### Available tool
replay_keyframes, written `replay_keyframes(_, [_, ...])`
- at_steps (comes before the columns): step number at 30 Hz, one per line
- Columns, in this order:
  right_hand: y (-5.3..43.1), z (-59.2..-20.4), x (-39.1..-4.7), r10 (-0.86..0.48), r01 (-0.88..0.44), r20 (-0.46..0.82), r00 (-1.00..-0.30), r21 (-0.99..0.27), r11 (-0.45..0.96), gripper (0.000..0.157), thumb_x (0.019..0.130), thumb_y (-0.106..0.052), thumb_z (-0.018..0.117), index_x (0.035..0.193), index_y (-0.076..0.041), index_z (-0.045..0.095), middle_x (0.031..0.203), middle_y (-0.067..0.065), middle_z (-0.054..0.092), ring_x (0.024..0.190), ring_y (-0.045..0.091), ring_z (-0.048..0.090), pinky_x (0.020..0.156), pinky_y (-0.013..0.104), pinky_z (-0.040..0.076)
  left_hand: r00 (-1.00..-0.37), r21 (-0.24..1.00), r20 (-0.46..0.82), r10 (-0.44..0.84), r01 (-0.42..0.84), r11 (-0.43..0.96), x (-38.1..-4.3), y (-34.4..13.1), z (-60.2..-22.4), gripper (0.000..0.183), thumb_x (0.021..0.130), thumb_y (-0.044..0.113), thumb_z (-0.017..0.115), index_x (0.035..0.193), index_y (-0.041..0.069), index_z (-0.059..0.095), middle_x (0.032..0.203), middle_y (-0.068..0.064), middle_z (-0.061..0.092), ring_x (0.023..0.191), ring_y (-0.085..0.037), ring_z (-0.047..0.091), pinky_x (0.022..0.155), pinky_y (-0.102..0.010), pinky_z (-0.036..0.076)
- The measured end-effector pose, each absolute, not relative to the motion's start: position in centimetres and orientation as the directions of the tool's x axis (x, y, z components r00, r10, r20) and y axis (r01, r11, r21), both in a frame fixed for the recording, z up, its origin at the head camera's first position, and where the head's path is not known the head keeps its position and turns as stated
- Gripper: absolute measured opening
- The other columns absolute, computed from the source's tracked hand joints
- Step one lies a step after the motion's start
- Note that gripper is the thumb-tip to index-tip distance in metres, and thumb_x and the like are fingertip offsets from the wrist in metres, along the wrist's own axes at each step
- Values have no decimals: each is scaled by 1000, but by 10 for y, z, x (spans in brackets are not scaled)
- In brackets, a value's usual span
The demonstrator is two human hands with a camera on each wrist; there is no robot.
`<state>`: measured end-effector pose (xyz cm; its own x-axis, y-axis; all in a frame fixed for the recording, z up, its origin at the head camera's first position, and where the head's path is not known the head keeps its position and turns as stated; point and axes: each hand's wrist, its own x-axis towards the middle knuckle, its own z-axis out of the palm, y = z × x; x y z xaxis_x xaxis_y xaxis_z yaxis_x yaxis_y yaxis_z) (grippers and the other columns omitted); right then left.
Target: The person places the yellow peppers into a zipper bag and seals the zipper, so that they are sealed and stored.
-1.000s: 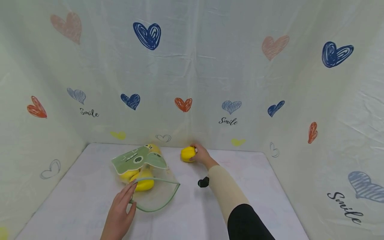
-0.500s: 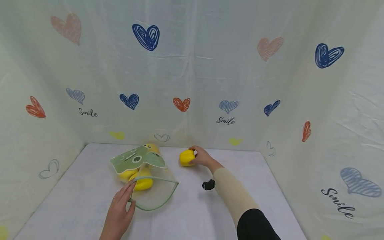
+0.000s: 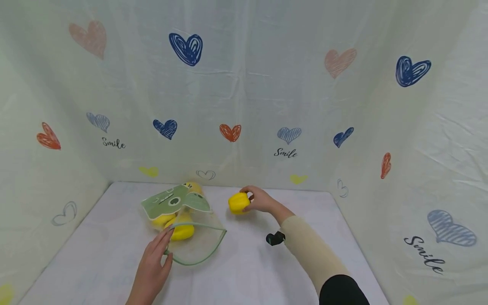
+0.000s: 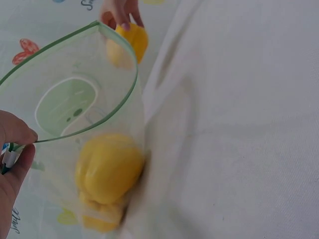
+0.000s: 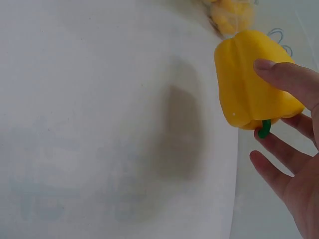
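Note:
A clear bag point(image 3: 164, 206) with a green-edged mouth and a green cartoon-face panel lies on the table's left half. My left hand point(image 3: 151, 264) pinches the bag's green rim point(image 4: 75, 133) between thumb and finger, and the mouth stands wide. Several yellow peppers point(image 4: 110, 167) show through the plastic. Right of the bag, toward the back, my right hand point(image 3: 263, 202) holds a yellow bell pepper point(image 5: 239, 79) with a short green stem point(image 5: 264, 130). Its thumb lies on the pepper's side, with fingers near the stem end. A shadow falls on the table apart from this pepper.
A white cloth covers the table point(image 3: 244, 271). Pale curtains point(image 3: 259, 97) printed with hearts and "Smile" enclose it at the back and both sides. A small black device point(image 3: 275, 238) sits at the right sleeve's wrist.
My right hand has come slightly toward me with the yellow bell pepper, its forearm swinging rightward. The left hand keeps its pinch on the bag's rim, nearly still.

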<state>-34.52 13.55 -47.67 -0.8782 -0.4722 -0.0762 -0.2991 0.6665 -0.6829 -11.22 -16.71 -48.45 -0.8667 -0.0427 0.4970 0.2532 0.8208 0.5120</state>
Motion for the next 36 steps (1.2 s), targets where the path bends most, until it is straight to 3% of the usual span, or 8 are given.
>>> replay_keyframes(16, [149,-447,-307,-574,-414,-4,-819,-688,595,67,73,-17,86,132,-13,56,130,0,55,106,20,58,94,35,50,-859,518,510,-34,276,810,-114,-168,-484,73,66,-19,76,134,-2,53,137,-16,51,115,-33,50,92,-51,45])
replay_keyframes(17, [150,-446,-304,-580,-420,0,-814,-689,590,67,73,-16,86,132,-13,55,130,-1,55,106,19,58,94,35,50,-855,515,518,-31,283,809,-114,-168,-484,74,66,-19,76,134,-2,53,137,-16,51,115,-33,50,98,-44,44])
replay_keyframes(20, [151,-439,-296,-602,-439,11,-799,-696,569,67,73,-16,86,132,-14,55,129,-3,55,107,18,57,94,33,49,-844,504,535,-25,296,811,-114,-169,-485,74,65,-20,76,133,-2,54,136,-15,52,114,-32,51,98,-40,42])
replay_keyframes(23, [151,-432,-287,-617,-453,23,-786,-701,551,66,73,-17,87,131,-16,56,128,-5,56,107,16,57,95,32,49,-834,492,552,-17,309,814,-113,-170,-485,75,63,-20,76,133,-2,54,135,-15,53,113,-32,51,97,-38,41])
replay_keyframes(24, [151,-430,-285,-622,-458,27,-782,-702,546,66,73,-18,87,131,-16,56,127,-6,56,107,16,57,95,32,49,-837,492,547,-16,306,815,-113,-170,-484,74,64,-20,76,133,-2,54,135,-15,52,113,-32,51,92,-45,41])
replay_keyframes(26, [151,-427,-279,-632,-470,38,-774,-703,534,65,73,-18,87,130,-17,56,126,-7,56,107,15,57,95,31,49,-839,492,545,-13,307,815,-112,-171,-483,74,64,-20,76,133,-3,54,135,-16,52,113,-32,51,92,-47,42])
replay_keyframes(36, [149,-420,-255,-678,-516,96,-729,-728,452,64,74,-18,86,129,-19,56,125,-10,56,108,10,58,98,31,48,-810,457,587,22,354,816,-112,-170,-484,76,61,-22,77,131,-4,55,135,-15,53,110,-30,52,90,-35,39])
